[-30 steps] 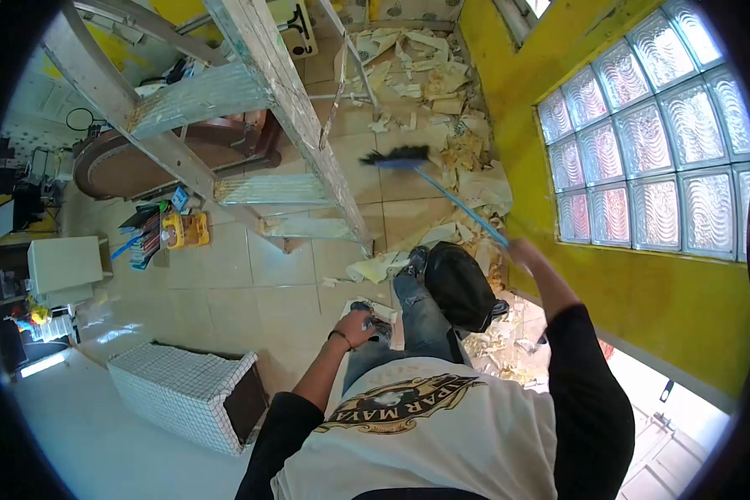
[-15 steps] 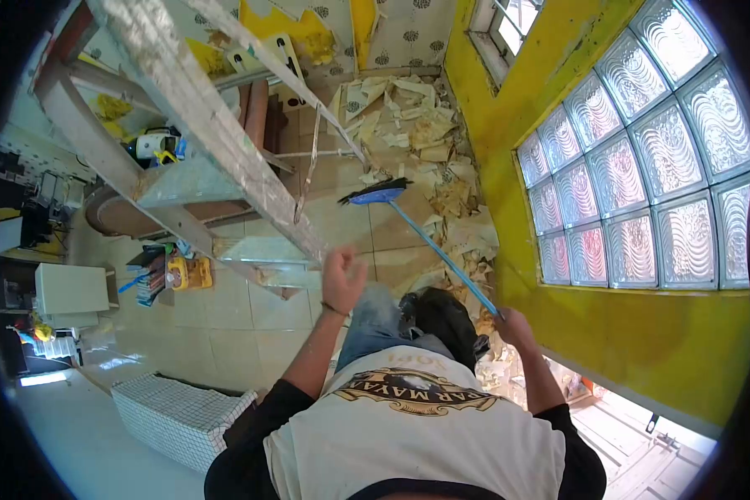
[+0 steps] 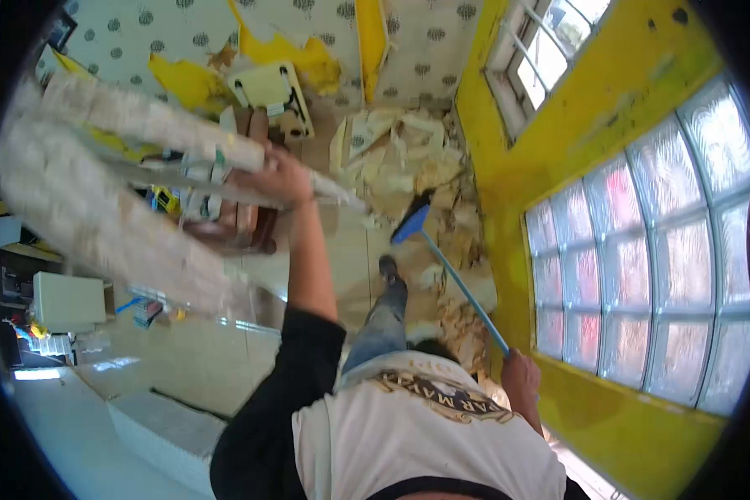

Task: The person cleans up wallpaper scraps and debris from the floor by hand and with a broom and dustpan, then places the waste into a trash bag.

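My left hand [image 3: 279, 177] reaches forward, its fingers wrapped round a rail of the paint-spattered stepladder [image 3: 154, 121]. The ladder's near parts are smeared by motion and fill the left side of the view. At the right, my right hand [image 3: 521, 382] is closed round the light-blue handle of a broom [image 3: 467, 293]. The broom's blue head with dark bristles [image 3: 411, 222] touches down near the torn wallpaper scraps [image 3: 450, 196] on the tiled floor. My dark shoe [image 3: 387, 267] stands on the tiles just behind the broom head.
A yellow wall [image 3: 508, 192] with a glass-block window [image 3: 633, 250] bounds the right side. Ahead, a patterned wall [image 3: 425, 42] has peeling patches. A cream folded board [image 3: 271, 92] leans there. A white cabinet [image 3: 71, 302] and a covered piece of furniture [image 3: 162, 425] stand at left.
My left hand has moved forward and closed on the stepladder, which has shifted left. The broom head has swung right and turned more upright. One foot has come forward into view.
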{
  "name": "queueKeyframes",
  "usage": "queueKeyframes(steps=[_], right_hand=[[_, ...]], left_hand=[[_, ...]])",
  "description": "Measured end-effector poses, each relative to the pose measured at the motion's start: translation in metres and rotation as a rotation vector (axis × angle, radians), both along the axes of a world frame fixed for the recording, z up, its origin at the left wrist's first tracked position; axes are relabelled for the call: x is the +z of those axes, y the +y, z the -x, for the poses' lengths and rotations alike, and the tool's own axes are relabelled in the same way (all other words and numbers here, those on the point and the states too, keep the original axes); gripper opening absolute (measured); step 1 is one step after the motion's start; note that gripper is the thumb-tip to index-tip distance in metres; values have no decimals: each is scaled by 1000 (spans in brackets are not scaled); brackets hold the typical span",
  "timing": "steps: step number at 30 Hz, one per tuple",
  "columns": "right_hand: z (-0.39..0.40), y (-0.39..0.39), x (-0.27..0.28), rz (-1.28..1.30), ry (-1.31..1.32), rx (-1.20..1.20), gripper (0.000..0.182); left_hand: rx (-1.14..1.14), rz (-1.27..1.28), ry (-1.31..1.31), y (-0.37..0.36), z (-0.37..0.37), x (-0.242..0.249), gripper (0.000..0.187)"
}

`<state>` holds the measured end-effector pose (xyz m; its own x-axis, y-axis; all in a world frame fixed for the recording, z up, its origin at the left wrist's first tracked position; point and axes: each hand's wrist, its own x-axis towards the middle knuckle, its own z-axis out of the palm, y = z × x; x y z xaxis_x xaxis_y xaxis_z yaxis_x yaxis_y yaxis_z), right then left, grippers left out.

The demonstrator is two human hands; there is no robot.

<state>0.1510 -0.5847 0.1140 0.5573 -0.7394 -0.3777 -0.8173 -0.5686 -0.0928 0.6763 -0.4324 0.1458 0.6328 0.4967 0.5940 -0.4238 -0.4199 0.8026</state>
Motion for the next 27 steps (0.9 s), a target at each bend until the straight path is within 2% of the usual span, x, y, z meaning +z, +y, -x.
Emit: queueKeyframes(steps=[3,4,5,6,7,8,9,10,12,13,14,15,16,17,18,19,20,21,23,25,26,27], right_hand=[[-67,-42,34,-57,133,-98,18],[-88,-58,37,-35,117,-87,18],[-105,-77,35,-49,137,-52,19],[-124,-96,31,-66,163,-16,20],[-149,-115,27,-52,151,-2,20],[-175,-131,20,-78,92,15,21],[-199,-146,10,-113,44,34,22],[-226,-160,-7,-135,-53,94,23],[-291,-190,-75,-190,-147,279,23],[-341,-185,-74,-308,-104,259,23],[-385,-186,-103,-349,-151,221,24],[-429,-183,-114,-368,-131,304,23],[-468,-183,-155,-378,-118,359,24],[-505,-175,-165,-485,-161,274,22],[-538,-175,-182,-627,13,322,21],[-561,-174,-213,-509,35,512,21],[-568,-167,-245,-393,48,701,21],[-558,-162,-248,-426,58,702,21],[-542,-174,-243,-537,9,482,22],[-473,-197,-267,-530,7,462,22],[-428,-213,-278,-383,-60,631,24],[-388,-221,-243,-418,70,465,26]], left_hand=[[-59,-60,-27,13,12,10,69],[-227,90,169,26,8,-2,60],[-163,-8,123,29,8,4,50],[-162,76,55,34,-1,-10,42],[-182,247,130,25,7,19,42],[-144,296,88,27,1,23,43],[-212,387,98,33,-2,27,43],[-276,477,106,40,-5,31,43],[-229,453,121,51,-7,42,43],[-202,426,138,55,-5,45,42],[-245,524,149,60,-3,51,43],[-242,512,135,66,-4,56,42],[-235,498,131,72,-4,57,41],[-225,475,150,79,-5,58,41],[-251,500,160,86,-7,61,40],[-274,527,170,91,-7,62,39],[-263,498,192,92,-6,59,39],[-265,504,176,94,-7,63,39],[-260,505,162,98,-12,70,39],[-198,533,128,98,-16,73,40],[-194,538,137,100,-19,74,40],[-169,568,145,103,-21,76,40]])
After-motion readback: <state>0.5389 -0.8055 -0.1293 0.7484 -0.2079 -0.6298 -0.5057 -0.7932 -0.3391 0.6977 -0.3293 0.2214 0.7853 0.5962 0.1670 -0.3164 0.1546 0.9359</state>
